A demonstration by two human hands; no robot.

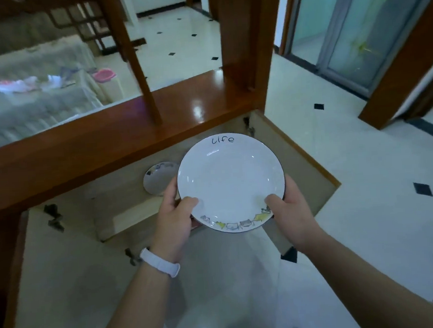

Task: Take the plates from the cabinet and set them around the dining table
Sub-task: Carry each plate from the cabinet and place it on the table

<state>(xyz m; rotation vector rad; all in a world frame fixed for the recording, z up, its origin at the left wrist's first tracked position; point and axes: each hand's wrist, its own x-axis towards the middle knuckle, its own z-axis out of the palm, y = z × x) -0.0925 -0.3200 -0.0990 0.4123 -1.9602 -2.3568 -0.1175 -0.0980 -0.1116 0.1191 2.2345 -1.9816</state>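
Only the head view to go on, looking down at both arms.

Both hands are on one white plate (pixel 231 183). It has a thin dark rim, "Life" written on the far edge and a row of little cartoon figures along the near edge. The left hand (pixel 174 218), the one with the white wristband (pixel 161 263), takes the near-left part of the rim. Its thumb (pixel 188 203) lies on top and its fingers go underneath. The right hand (pixel 288 210) does the same on the near-right, thumb (pixel 273 199) on the upper face and the rest hidden under the plate. So the grip is clamped on the plate from both sides.

Both holds sit low on the near half, which means most of the plate sticks out past the hands toward the cabinet (pixel 125 195). It's held face up and roughly level, in the air in front of the open cabinet and just below its glossy wooden top (pixel 106 135).

A second plate (pixel 157 178) lies inside the cabinet, just left of and behind the held one, partly covered by it and by the left fingers. Can't tell if it's one plate or a stack.

The cabinet doors hang open on both sides, the right door (pixel 300 163) swung out over the white tiled floor (pixel 365 179). Past the wooden post (pixel 244 33) there's a sofa (pixel 26 100) on the left and a glass sliding door (pixel 354 26) on the right.
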